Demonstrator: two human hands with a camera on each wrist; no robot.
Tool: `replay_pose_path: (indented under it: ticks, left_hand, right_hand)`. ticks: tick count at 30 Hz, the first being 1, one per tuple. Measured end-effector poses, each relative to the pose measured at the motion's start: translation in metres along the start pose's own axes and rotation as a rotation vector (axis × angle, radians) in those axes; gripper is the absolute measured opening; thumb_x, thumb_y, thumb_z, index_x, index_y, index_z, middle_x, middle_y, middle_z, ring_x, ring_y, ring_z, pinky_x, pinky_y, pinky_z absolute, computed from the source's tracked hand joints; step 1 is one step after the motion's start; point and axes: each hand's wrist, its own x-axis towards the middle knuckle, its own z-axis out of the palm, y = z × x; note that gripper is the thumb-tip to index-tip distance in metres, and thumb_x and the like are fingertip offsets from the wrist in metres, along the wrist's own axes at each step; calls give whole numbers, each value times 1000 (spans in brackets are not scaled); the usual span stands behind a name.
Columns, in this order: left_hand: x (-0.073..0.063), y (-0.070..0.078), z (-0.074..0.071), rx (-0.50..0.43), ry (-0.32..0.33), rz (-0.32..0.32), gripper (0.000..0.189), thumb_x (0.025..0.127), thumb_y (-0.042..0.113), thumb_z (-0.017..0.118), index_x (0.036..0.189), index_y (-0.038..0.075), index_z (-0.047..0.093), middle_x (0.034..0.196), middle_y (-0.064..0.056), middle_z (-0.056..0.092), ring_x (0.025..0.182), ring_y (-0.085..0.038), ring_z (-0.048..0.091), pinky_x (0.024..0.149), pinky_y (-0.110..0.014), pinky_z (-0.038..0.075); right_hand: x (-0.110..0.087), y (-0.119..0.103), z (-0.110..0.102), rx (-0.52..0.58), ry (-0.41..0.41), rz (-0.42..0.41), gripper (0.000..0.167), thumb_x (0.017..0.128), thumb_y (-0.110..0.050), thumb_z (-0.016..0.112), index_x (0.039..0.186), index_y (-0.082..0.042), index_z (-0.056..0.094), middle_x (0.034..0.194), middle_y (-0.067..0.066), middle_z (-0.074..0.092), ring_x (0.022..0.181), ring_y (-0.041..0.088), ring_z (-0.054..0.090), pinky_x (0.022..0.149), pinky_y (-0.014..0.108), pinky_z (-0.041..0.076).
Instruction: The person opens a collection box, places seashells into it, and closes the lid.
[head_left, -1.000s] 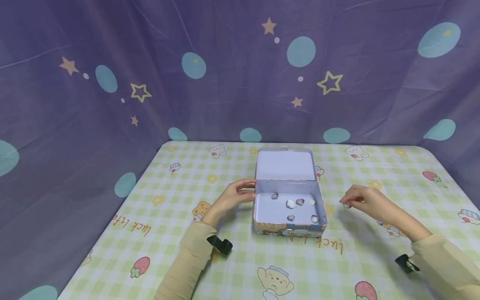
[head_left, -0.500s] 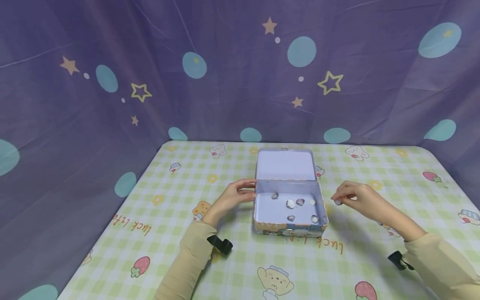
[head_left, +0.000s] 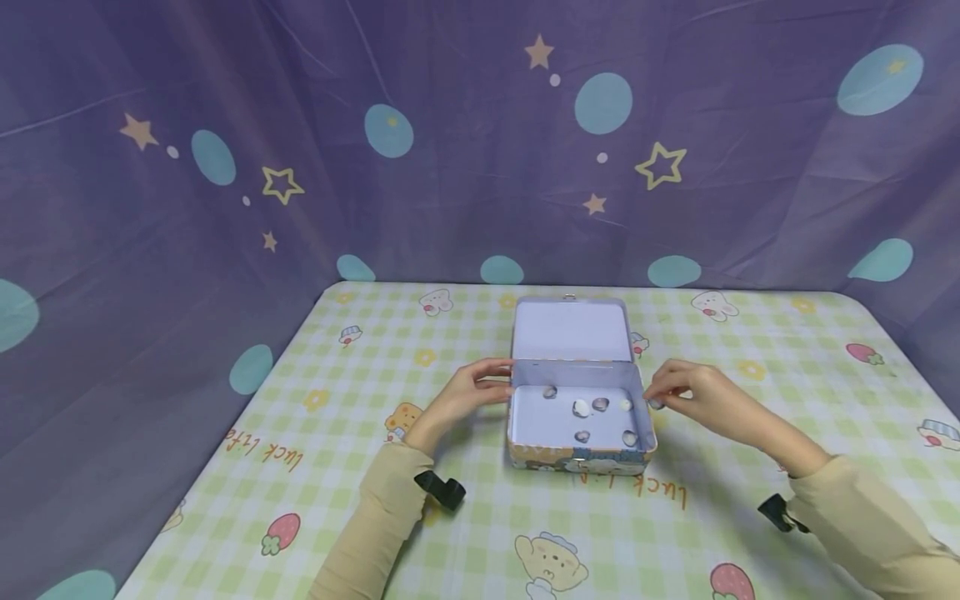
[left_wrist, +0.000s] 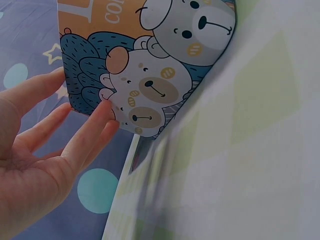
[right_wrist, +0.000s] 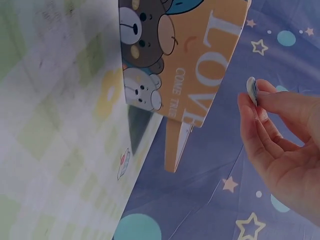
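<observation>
A tin box (head_left: 534, 427) stands with its lid (head_left: 572, 331) swung back. Several small seashells (head_left: 581, 408) lie scattered on its white floor. My left hand (head_left: 467, 393) touches the left outer wall of the tin with fingers nearly straight; the left wrist view shows fingertips on the printed bears (left_wrist: 145, 85). At the tin's right rim, my right hand (head_left: 693, 400) pinches a seashell (right_wrist: 251, 90) between thumb and fingers. In the right wrist view this shell is seen edge-on, pale outside and darker within, held higher than the table.
A green-and-white checked cloth (head_left: 360, 500) with cartoon prints covers the table. Behind and to the left hangs a purple curtain (head_left: 465, 200) with stars and teal spots. A black wrist strap mount (head_left: 442, 490) sits on the left sleeve.
My right hand has moved left with the seashell, from the cloth beside the tin to its right rim. The left hand and the shells inside have stayed put.
</observation>
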Motion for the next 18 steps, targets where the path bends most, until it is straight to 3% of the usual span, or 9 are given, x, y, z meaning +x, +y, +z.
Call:
replay_pose_path:
  ticks: [8, 12, 18]
  left_hand:
    - [-6, 16, 3, 7, -12, 0, 49, 83, -3, 56, 128, -9, 38, 127, -32, 38, 111, -43, 45, 86, -33, 49]
    - [-3, 8, 1, 8, -7, 6, 48, 83, -1, 57, 128, -5, 40, 127, -29, 40, 111, -41, 46, 86, -32, 49]
    - [1, -3, -1, 18, 3, 15, 49, 82, 2, 60, 128, -1, 43, 126, -25, 43, 110, -39, 47, 85, -32, 49]
  right_hand:
    - [9, -6, 6, -1, -18, -24, 24, 72, 12, 63, 81, -9, 69, 79, -6, 58, 71, 5, 55, 61, 19, 51]
    - [13, -8, 10, 21, -35, -48, 21, 72, 10, 64, 81, -8, 69, 80, -4, 59, 73, 8, 55, 62, 19, 51]
    - [15, -11, 14, 50, -100, -10, 19, 74, 9, 63, 82, -7, 69, 83, -2, 59, 74, 8, 56, 63, 20, 52]
